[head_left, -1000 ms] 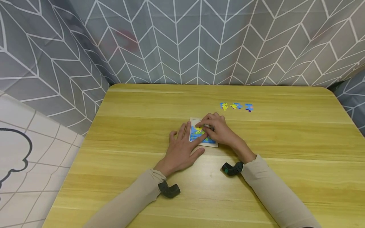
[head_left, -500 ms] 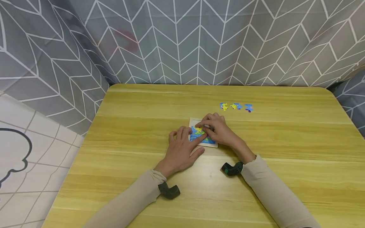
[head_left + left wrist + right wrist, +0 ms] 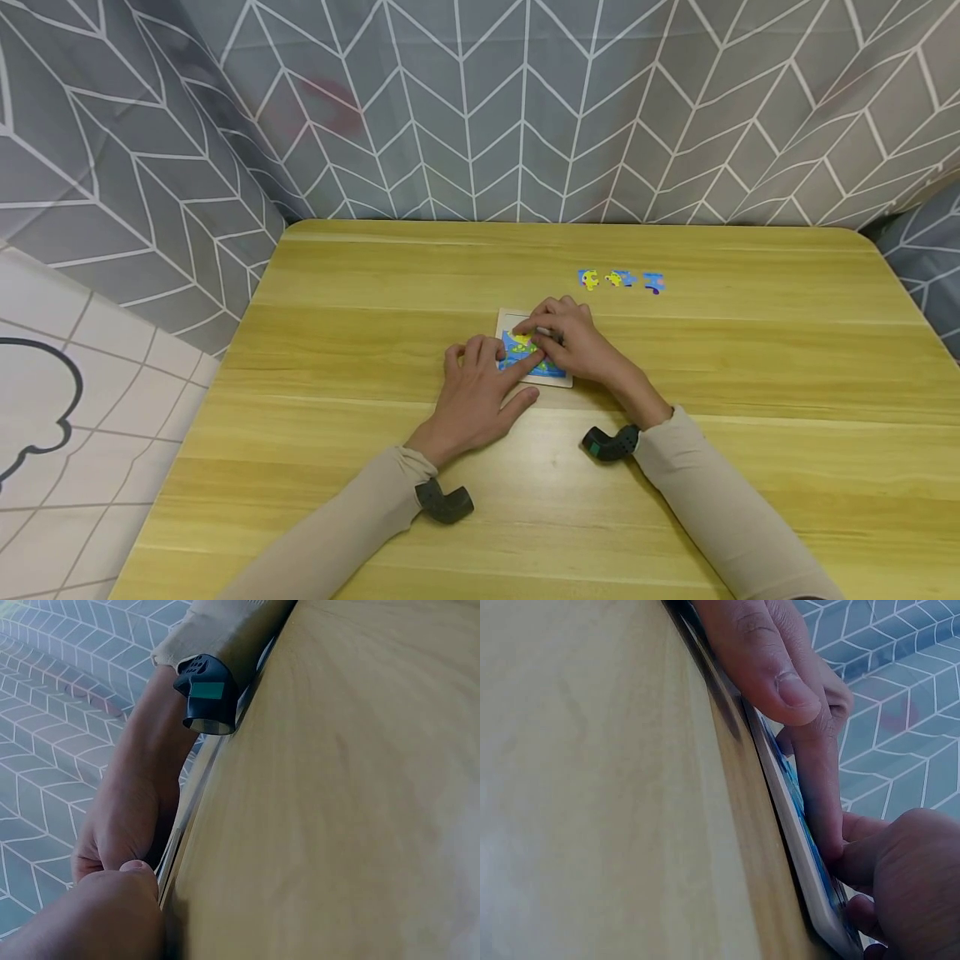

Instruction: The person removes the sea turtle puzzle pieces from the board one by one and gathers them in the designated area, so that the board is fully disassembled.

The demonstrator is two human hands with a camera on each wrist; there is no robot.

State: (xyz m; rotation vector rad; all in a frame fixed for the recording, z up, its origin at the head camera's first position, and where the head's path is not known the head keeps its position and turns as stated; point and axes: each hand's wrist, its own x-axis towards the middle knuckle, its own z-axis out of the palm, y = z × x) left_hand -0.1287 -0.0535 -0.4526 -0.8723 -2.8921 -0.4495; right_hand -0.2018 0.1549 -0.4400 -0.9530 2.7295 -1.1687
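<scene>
A small jigsaw puzzle (image 3: 512, 362) in a pale frame lies on the table, its picture blue with yellow and green. My left hand (image 3: 472, 400) rests at its left side, index finger straight across the picture, thumb stretched out, the other fingers bent at the frame. From the right, my right hand (image 3: 573, 337) reaches over the top of the puzzle, thumb and index fingertip pinching a yellow puzzle piece (image 3: 521, 339), mostly covered by fingers. In the right wrist view, the left index fingertip meets the right hand (image 3: 922, 877) right over the puzzle's frame (image 3: 791, 829).
Three loose puzzle pieces lie in a row behind the hands: a yellow-and-blue one (image 3: 589, 280), a middle one (image 3: 621, 278) and a blue one (image 3: 654, 282). Each wrist carries a dark camera (image 3: 446, 501). A patterned grey curtain (image 3: 495, 108) hangs behind the table (image 3: 360, 283).
The left middle and ring fingers, straight along the frame a second ago, have drawn back and bent. The right hand and the loose pieces stay where they were.
</scene>
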